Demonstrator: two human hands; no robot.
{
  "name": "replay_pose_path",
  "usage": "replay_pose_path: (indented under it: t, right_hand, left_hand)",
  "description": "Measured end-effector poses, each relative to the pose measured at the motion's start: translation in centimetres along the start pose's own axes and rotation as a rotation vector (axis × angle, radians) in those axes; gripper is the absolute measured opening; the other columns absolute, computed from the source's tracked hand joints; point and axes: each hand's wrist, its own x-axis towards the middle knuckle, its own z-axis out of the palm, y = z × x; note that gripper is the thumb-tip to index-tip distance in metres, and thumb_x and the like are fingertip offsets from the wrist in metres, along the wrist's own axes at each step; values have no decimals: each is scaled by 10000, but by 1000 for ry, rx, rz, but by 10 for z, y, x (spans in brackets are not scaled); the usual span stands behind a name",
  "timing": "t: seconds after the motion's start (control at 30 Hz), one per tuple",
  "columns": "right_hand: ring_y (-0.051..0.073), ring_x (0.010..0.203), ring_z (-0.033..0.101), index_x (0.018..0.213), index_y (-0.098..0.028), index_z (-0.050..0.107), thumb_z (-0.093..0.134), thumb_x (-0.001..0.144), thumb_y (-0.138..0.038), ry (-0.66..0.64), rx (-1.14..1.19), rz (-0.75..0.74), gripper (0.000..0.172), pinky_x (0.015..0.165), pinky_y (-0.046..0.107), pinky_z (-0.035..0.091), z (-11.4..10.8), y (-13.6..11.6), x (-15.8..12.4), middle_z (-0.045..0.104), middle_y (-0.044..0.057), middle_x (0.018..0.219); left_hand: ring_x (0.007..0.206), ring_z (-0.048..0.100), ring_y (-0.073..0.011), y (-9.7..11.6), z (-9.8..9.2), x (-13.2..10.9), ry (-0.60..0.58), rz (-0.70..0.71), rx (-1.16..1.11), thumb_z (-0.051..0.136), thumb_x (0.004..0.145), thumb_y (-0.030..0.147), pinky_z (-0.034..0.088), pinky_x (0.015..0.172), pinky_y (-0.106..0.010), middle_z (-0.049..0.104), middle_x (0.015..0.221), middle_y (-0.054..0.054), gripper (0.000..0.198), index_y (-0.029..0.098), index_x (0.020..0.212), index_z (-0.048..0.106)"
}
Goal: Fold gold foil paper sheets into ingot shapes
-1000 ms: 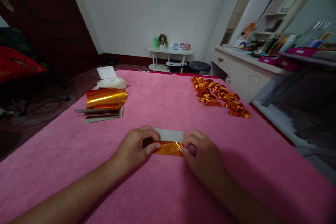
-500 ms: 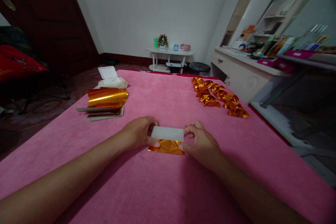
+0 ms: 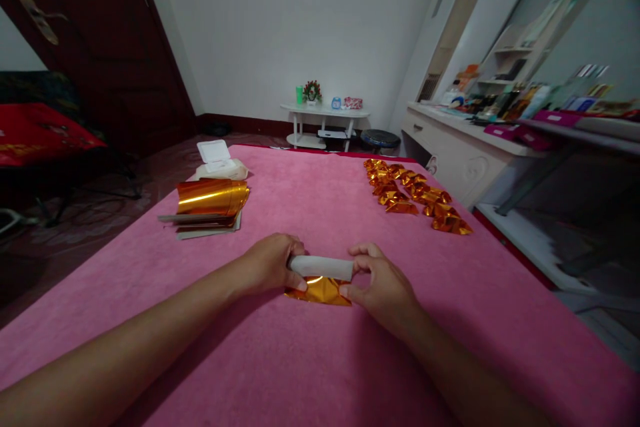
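A sheet of gold foil paper [image 3: 324,290] lies partly folded on the pink cloth, its grey-white back [image 3: 323,267] curling up along the far side. At its left end, my left hand [image 3: 275,265] pinches it, thumb on the gold part and fingers behind. My right hand [image 3: 381,283] grips the right end the same way, its thumb on the gold near the corner and index finger raised by the grey edge. Beyond my left arm rests a stack of gold foil sheets [image 3: 213,199]. Folded gold foil pieces [image 3: 400,192] sit in two rows at the right.
A white open packet [image 3: 220,163] stands behind the stack. The pink-covered table [image 3: 300,207] stretches ahead. Past its far edge are a small white side table [image 3: 325,110] and a dark round stool [image 3: 380,140]. A white dresser [image 3: 460,147] stands at the right.
The grey back was lying flatter; now its far edge is curled up and over toward me. Both hands still hold the ends. The view has tilted up slightly.
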Motion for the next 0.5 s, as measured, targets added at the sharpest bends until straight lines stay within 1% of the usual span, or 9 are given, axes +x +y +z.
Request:
replay_pose_path:
  t: [0.03, 0.1, 0.17, 0.2, 0.27, 0.3, 0.33, 0.4, 0.5]
  right_hand:
    - [149, 830, 581, 646, -208, 627, 684, 622, -186, 13, 29, -8, 66, 704, 257, 442, 1, -1, -2, 559, 11, 1052]
    - [124, 739, 576, 628, -196, 590, 623, 674, -143, 64, 94, -70, 78, 641, 239, 441, 3, -3, -8, 580, 17, 994]
    - [118, 704, 566, 659, -200, 576, 543, 720, -82, 154, 119, -232, 136, 626, 238, 440, 2, -6, -14, 597, 17, 910]
    - [129, 736, 568, 694, -205, 582, 516, 733, -58, 213, 104, -356, 165, 659, 250, 443, 1, -8, -16, 605, 16, 873]
    - [151, 801, 562, 765, -213, 598, 512, 748, -45, 314, 50, -607, 190, 715, 283, 439, -4, -12, -19, 625, 17, 854]
    - [158, 813, 556, 791, -214, 603, 528, 750, -49, 353, 28, -708, 185, 728, 298, 436, -7, -14, -20, 635, 19, 860]
    - [162, 815, 552, 805, -212, 605, 546, 748, -51, 381, 11, -781, 181, 734, 309, 433, -10, -16, -21, 643, 21, 872]
    - [166, 815, 549, 809, -205, 608, 574, 735, -44, 419, -15, -851, 180, 747, 325, 425, -14, -18, -21, 655, 25, 880]
    - [164, 798, 553, 785, -196, 606, 580, 722, -36, 424, -27, -844, 174, 740, 328, 410, -16, -21, -20, 663, 25, 848]
  left_hand:
    - [574, 541, -117, 2, 2, -4, 45, 42, 24, 725, 648, 302, 349, 498, -206, 615, 706, 2, 174, 161, 722, 656]
    - [622, 551, -123, 6, 4, -17, 176, 194, 126, 655, 739, 261, 378, 561, -225, 617, 710, -10, 94, 171, 712, 647]
    - [684, 556, -144, 9, 3, -33, 433, 374, 315, 610, 783, 225, 390, 650, -272, 630, 719, -24, 98, 178, 699, 628]
    - [703, 554, -150, 10, 3, -41, 536, 481, 403, 588, 802, 210, 388, 673, -293, 648, 761, -35, 90, 178, 728, 629]
    - [796, 567, -177, 12, 0, -56, 609, 687, 532, 525, 845, 163, 392, 708, -322, 672, 829, -49, 111, 177, 823, 633]
    - [800, 568, -181, 13, -2, -62, 673, 779, 554, 497, 860, 144, 392, 701, -327, 676, 824, -51, 138, 162, 824, 629]
    - [812, 568, -185, 13, -3, -66, 693, 829, 581, 485, 867, 129, 394, 700, -329, 679, 826, -52, 148, 149, 831, 627]
    - [809, 569, -186, 15, -4, -70, 715, 884, 606, 482, 871, 117, 396, 689, -326, 678, 815, -51, 152, 128, 815, 623]
    - [802, 563, -181, 16, -4, -69, 710, 882, 603, 499, 862, 111, 397, 680, -321, 669, 809, -51, 136, 125, 788, 612]
